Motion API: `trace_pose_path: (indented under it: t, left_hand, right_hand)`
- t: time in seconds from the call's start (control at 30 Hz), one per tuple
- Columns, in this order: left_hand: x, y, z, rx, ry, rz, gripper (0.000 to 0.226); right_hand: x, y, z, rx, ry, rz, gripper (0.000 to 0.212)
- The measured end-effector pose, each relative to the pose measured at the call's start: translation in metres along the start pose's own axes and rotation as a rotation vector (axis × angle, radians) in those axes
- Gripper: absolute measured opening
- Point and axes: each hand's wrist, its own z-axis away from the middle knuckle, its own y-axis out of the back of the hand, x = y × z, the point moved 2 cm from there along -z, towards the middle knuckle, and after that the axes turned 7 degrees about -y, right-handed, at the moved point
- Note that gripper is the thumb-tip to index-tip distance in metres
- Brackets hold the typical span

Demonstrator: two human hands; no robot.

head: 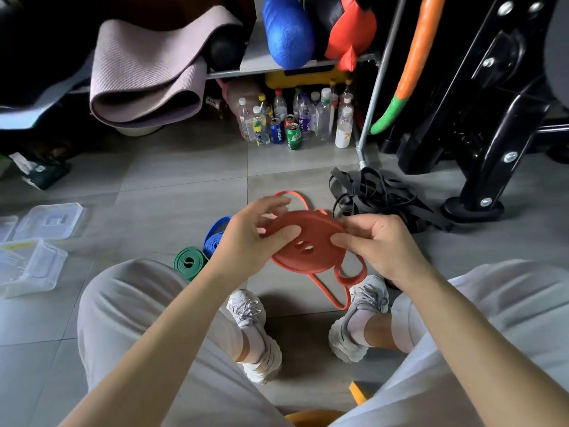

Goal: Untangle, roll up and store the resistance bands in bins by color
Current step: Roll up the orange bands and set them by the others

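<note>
Both hands hold a red resistance band [308,241], wound into a flat coil above the floor. My left hand [249,238] pinches the coil's left side, thumb on top. My right hand [378,241] grips its right edge. Loose red loops hang below the coil and trail on the tiles behind it. A rolled green band [188,262] and a rolled blue band [215,237] lie on the floor left of my hands. A tangled heap of black bands [378,198] sits to the right, behind my right hand.
Clear plastic bins and lids [34,257] lie on the floor at the left. Bottles and cans [292,121] stand under a shelf ahead. A black machine frame [480,118] fills the right. A yellow band [358,392] shows between my knees.
</note>
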Motion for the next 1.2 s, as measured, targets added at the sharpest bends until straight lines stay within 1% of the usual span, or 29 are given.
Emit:
trace_pose_path:
  t: [0.07, 0.13, 0.2, 0.27, 0.33, 0.4, 0.47, 0.53, 0.63, 0.73, 0.8, 0.83, 0.9, 0.97, 1.03, 1.13, 1.2]
  left_hand:
    - [0.008, -0.002, -0.004, -0.072, -0.033, -0.084, 0.028]
    - [0.014, -0.007, -0.005, -0.128, -0.082, -0.234, 0.021]
    - [0.018, -0.009, -0.007, -0.125, -0.115, -0.316, 0.015]
    - [0.018, -0.011, -0.006, -0.112, -0.118, -0.339, 0.008]
    - [0.016, -0.014, -0.001, -0.109, -0.139, -0.383, 0.012]
    - [0.014, -0.017, 0.006, -0.123, -0.237, -0.481, 0.027]
    - [0.010, -0.018, 0.011, -0.155, -0.324, -0.522, 0.039]
    - [0.007, -0.017, 0.009, -0.155, -0.258, -0.435, 0.041]
    - [0.001, -0.014, 0.004, -0.100, -0.119, -0.191, 0.037]
    - [-0.001, -0.009, 0.000, 0.016, -0.049, 0.032, 0.036]
    - [-0.002, -0.007, -0.001, 0.069, -0.019, 0.131, 0.038]
    - [-0.003, -0.007, -0.001, 0.083, -0.008, 0.170, 0.039]
    - [-0.004, -0.008, -0.001, 0.104, 0.025, 0.254, 0.039]
    - [-0.005, -0.008, -0.002, 0.130, 0.058, 0.316, 0.038]
    - [-0.007, -0.007, -0.004, 0.138, 0.062, 0.344, 0.037]
    - [-0.007, -0.005, -0.007, 0.134, 0.060, 0.374, 0.036]
    - [-0.006, -0.003, -0.009, 0.134, 0.063, 0.390, 0.036]
  right_hand:
    - [-0.001, -0.006, -0.002, -0.032, -0.001, 0.081, 0.031]
    - [-0.002, -0.009, -0.005, -0.026, 0.017, 0.155, 0.031]
    - [-0.004, -0.010, -0.005, -0.019, 0.026, 0.179, 0.032]
    - [-0.005, -0.010, -0.005, -0.019, 0.030, 0.208, 0.032]
    - [-0.007, -0.009, -0.005, -0.020, 0.033, 0.257, 0.029]
    - [-0.008, -0.008, -0.005, -0.019, 0.029, 0.272, 0.031]
    - [-0.011, -0.006, -0.005, -0.019, 0.035, 0.282, 0.037]
    - [-0.013, -0.006, -0.006, -0.012, 0.041, 0.270, 0.039]
    - [-0.011, -0.006, -0.008, 0.049, 0.046, 0.232, 0.038]
    - [-0.004, -0.006, -0.008, 0.153, 0.082, 0.286, 0.030]
    - [0.000, -0.007, -0.006, 0.227, 0.098, 0.225, 0.025]
    - [0.001, -0.007, -0.005, 0.283, 0.139, 0.221, 0.020]
    - [0.001, -0.006, -0.005, 0.389, 0.236, 0.326, 0.022]
    - [0.000, -0.007, -0.005, 0.391, 0.273, 0.381, 0.026]
    - [0.002, -0.007, -0.007, 0.345, 0.226, 0.346, 0.027]
    - [0.001, -0.005, -0.011, 0.317, 0.112, 0.199, 0.023]
    - [-0.001, -0.004, -0.016, 0.315, 0.069, 0.082, 0.020]
